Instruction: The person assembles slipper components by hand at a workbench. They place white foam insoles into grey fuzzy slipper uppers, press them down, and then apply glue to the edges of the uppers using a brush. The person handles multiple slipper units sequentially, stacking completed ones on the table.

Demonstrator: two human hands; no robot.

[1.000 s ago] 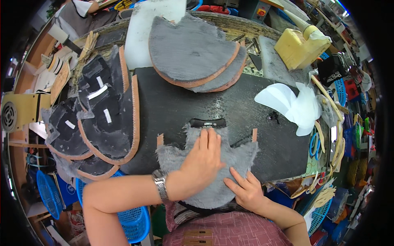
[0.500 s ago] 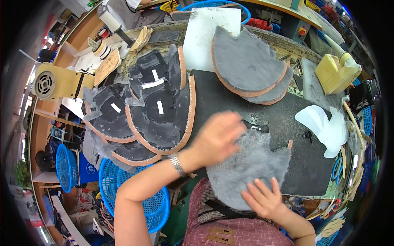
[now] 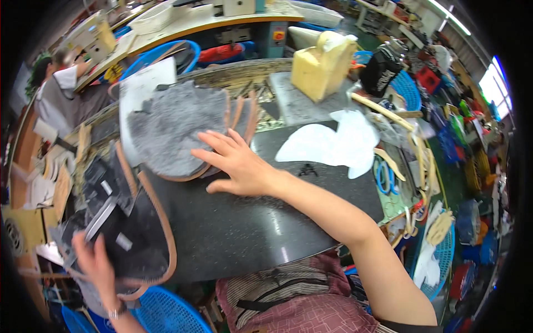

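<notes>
My right hand [image 3: 236, 164], fingers spread, is at the near right edge of a stack of grey furry pieces [image 3: 172, 125] with tan edging strips. It holds nothing, and its fingertips overlap the top piece. At the lower left, my left hand [image 3: 97, 269] is somewhat blurred over a pile of curved black pieces [image 3: 141, 252] with stitched tan borders and small white labels. Its fingers look apart, with nothing plainly held; whether they touch the black lining I cannot tell. Both groups rest on the black work mat [image 3: 233, 238].
White template-like sheets [image 3: 327, 145] lie right of the stack, near blue-handled scissors [image 3: 384, 176]. A yellow block-shaped container [image 3: 322, 69] stands behind. Blue baskets [image 3: 169, 313] sit below the table edge. A co-worker [image 3: 61, 94] sits at the far left.
The grey furry piece from in front of me now appears to be on the far stack. My left hand has moved to the black pieces, my right to the stack. The view has turned right.
</notes>
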